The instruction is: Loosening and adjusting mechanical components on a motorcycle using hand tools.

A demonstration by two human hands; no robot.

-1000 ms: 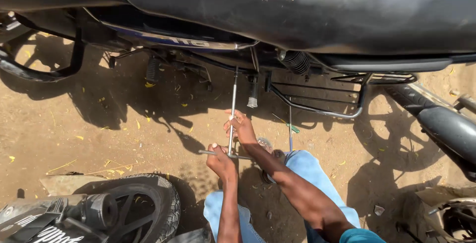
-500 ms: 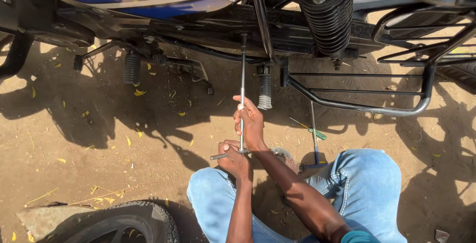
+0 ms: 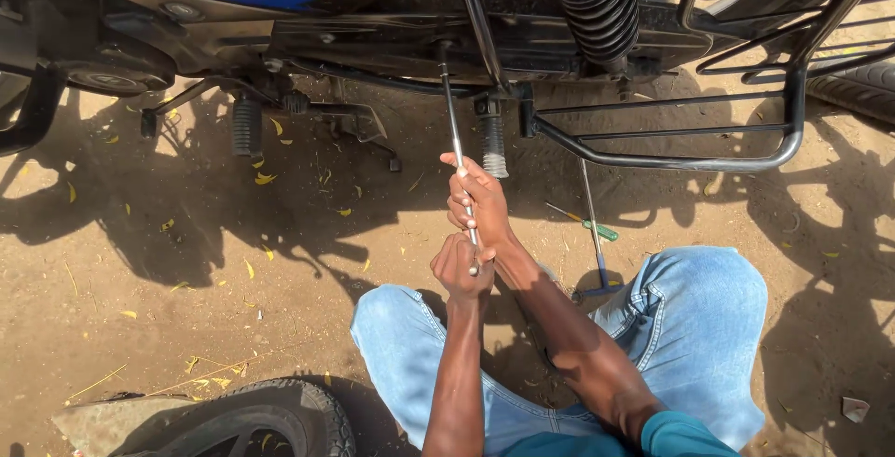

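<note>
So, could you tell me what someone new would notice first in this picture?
At centre, both hands grip a long steel rod tool: the right hand higher on the shaft, the left hand at its near end. Its far end reaches the underside of the blue-and-black motorcycle across the top. A green-handled screwdriver lies on the sandy ground to the right.

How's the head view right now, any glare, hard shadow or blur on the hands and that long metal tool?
Head view: harsh sunlight, with the motorcycle throwing dark, sharp-edged shadows over the sandy ground. The left hand and right hand are sunlit and in focus, with no motion blur. The long metal tool shows a bright glint along its shaft. The frame's upper edge bends slightly, as a wide lens does.
</note>
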